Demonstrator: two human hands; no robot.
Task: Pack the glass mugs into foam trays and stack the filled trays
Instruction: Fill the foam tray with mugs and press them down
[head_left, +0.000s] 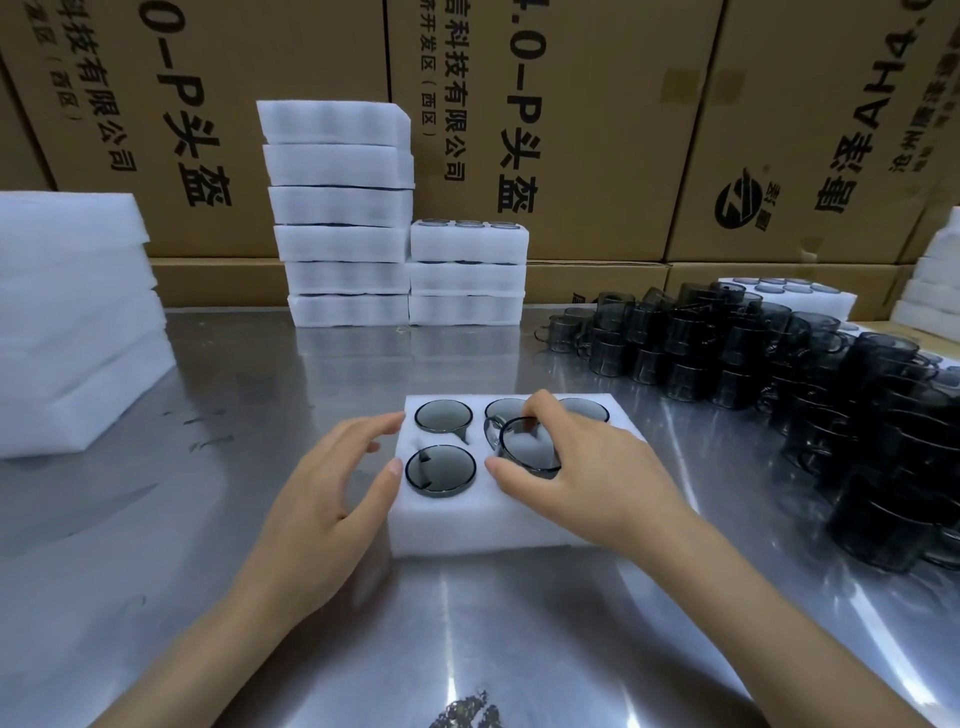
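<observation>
The right hand (576, 467) tilts a mug (527, 447) into the foam tray (441, 535); the left hand (332, 478) steadies it.

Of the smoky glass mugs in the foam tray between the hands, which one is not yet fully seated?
The dark smoked-glass mug in the front middle pocket of the white foam tray, held by the right hand. Its rim sits tilted above the foam; the others lie flush.

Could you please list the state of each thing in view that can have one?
foam tray: on the table, four mugs seated
tilted mug: partly in front-middle pocket
left hand: open, fingers touching the tray's left edge
right hand: pinching the tilted mug's rim
tall tray stack: six high
short tray stack: three high, top filled
loose mugs: piled, unpacked
</observation>
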